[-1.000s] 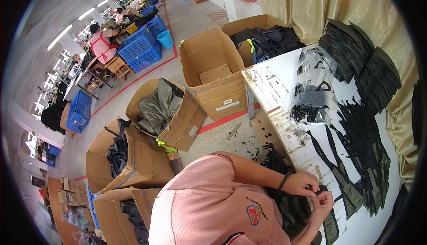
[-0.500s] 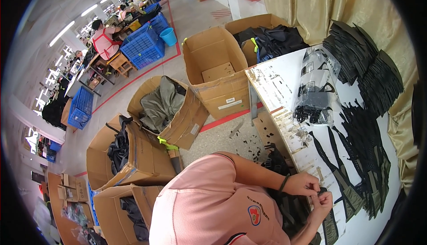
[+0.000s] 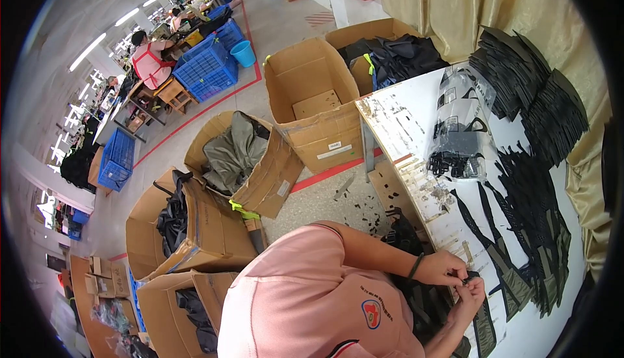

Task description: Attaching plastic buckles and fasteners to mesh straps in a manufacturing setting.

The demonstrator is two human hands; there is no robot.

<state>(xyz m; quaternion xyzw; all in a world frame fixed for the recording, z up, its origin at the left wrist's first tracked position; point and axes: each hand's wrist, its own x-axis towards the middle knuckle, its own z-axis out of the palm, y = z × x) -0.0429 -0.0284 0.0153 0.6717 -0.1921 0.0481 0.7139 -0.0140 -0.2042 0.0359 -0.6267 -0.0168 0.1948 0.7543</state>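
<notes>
Small dark piece (image 3: 468, 278) is being held at lower right of frame, between left hand (image 3: 447, 269) and right hand (image 3: 472, 291). Fingers of both hands are being bent nearly closed, piece being pinched at fingertips, its exact shape being hidden. Dark straps (image 3: 530, 208) are being supported by white table (image 3: 400, 120), frame right; clear plastic bag (image 3: 458, 133) is being seen above them.

Olive-and-black straps (image 3: 513, 293); white tabletop (image 3: 545, 327); pink shirt (image 3: 286, 293); plain gold curtain (image 3: 442, 0); blue crate (image 3: 203, 72).
</notes>
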